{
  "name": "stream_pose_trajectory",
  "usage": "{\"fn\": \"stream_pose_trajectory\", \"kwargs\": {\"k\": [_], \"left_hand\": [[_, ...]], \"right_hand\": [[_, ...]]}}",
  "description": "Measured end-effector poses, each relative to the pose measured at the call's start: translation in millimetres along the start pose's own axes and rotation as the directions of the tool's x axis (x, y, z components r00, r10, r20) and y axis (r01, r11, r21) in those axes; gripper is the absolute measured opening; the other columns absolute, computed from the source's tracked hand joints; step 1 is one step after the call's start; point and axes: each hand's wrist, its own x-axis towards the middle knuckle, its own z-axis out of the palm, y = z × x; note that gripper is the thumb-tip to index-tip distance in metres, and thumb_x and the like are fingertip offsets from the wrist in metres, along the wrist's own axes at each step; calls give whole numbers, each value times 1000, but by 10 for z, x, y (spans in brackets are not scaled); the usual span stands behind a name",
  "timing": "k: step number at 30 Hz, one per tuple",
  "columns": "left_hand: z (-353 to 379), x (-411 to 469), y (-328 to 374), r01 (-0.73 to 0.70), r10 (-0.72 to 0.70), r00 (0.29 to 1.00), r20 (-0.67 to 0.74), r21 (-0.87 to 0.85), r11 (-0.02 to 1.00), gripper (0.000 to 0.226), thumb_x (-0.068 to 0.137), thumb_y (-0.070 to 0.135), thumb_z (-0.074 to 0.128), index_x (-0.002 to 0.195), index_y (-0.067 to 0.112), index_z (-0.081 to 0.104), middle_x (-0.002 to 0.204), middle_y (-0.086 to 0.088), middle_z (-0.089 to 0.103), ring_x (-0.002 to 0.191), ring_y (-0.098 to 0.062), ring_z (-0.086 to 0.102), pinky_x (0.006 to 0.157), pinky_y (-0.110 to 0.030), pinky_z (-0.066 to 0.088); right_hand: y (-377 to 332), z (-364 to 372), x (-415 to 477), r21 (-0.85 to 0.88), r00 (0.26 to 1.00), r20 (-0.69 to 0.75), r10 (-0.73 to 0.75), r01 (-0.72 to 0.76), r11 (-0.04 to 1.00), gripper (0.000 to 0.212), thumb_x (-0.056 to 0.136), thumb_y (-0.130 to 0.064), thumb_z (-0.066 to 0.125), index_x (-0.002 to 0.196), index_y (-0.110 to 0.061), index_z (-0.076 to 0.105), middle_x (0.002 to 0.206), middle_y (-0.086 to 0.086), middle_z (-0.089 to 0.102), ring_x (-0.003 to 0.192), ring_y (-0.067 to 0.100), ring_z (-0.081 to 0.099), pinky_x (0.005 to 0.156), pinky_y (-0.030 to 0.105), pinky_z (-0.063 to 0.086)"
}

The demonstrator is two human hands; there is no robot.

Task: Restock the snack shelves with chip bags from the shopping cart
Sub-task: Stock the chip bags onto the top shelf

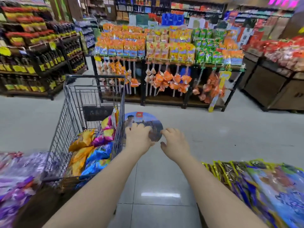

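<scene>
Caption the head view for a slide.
Left hand and right hand, both empty, hover beside a grey wire shopping cart of orange, pink and blue chip bags, opposite a stocked snack shelf.

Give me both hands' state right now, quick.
Left hand: open, holding nothing.
Right hand: open, fingers loosely curled, holding nothing.

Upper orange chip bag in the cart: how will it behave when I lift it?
Probably light: the orange chip bag looks puffed with air. Its glossy, crinkled film could slip or crush. It seems to lie atop other bags, so should lift free.
</scene>
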Motion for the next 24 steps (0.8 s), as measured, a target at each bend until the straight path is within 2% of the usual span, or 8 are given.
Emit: {"fn": "stream_pose_trajectory", "kwargs": {"k": [3, 7, 11, 15, 20, 22, 24], "left_hand": [[199, 547, -160, 114, -115, 993, -17, -46, 992, 28, 87, 26, 57, 114, 31, 62, 117, 4, 58, 119, -25, 44, 97, -41, 31], [512, 1068, -550, 231, -243, 966, -90, -125, 965, 21, 80, 23, 61, 99, 29, 67, 99, 3, 65, 102, -28, 54, 85, -42, 41], [717, 1488, -1089, 396, -403, 914, -48, -115, 911, 24, 81, 24, 61, 103, 31, 67, 106, 5, 64, 108, -26, 51, 87, -40, 35], [951, 1983, -1709, 560, -559, 828, 48, -136, 817, 23, 85, 28, 60, 107, 33, 63, 113, 5, 61, 115, -26, 46, 93, -42, 34], [1149, 2658, -2360, 628, -626, 777, 71, -166, 760, 22, 86, 27, 57, 105, 34, 66, 108, 4, 62, 111, -26, 48, 91, -41, 37], [1204, 2912, -2563, 642, -640, 765, 75, -173, 747, 21, 88, 29, 57, 106, 33, 66, 106, 4, 63, 110, -27, 50, 94, -43, 36], [1265, 3124, -2723, 650, -646, 758, 90, -183, 737, 18, 89, 31, 56, 105, 34, 65, 104, 5, 63, 111, -27, 50, 96, -45, 35]], "right_hand": [[199, 265, 633, 66, 997, 29, -66, 64, 996, 32, 64, -19, 66, 96, -14, 64, 93, 6, 61, 88, 34, 57, 66, 42, 49], [209, 643, 1362, 137, 981, 92, -168, 155, 978, 35, 67, -17, 64, 102, -14, 63, 101, 7, 60, 94, 35, 54, 65, 40, 46], [48, 1080, 2069, 148, 951, 115, -286, 269, 952, 31, 64, -18, 66, 95, -17, 64, 93, 4, 61, 84, 32, 57, 63, 36, 47], [-103, 1577, 2880, 136, 919, 191, -346, 325, 936, 18, 80, -27, 60, 98, -24, 62, 97, -2, 59, 91, 27, 54, 69, 35, 42], [-297, 2049, 3797, 128, 873, 268, -406, 386, 914, 24, 83, -28, 63, 106, -24, 62, 103, -2, 60, 95, 27, 54, 73, 36, 44], [-387, 2245, 4113, 102, 851, 325, -414, 403, 909, 25, 84, -32, 60, 108, -25, 61, 101, -2, 58, 94, 27, 55, 72, 35, 43], [-456, 2426, 4359, 123, 821, 372, -432, 418, 900, 31, 84, -30, 58, 115, -24, 59, 105, -1, 56, 99, 27, 53, 77, 36, 45]]}}
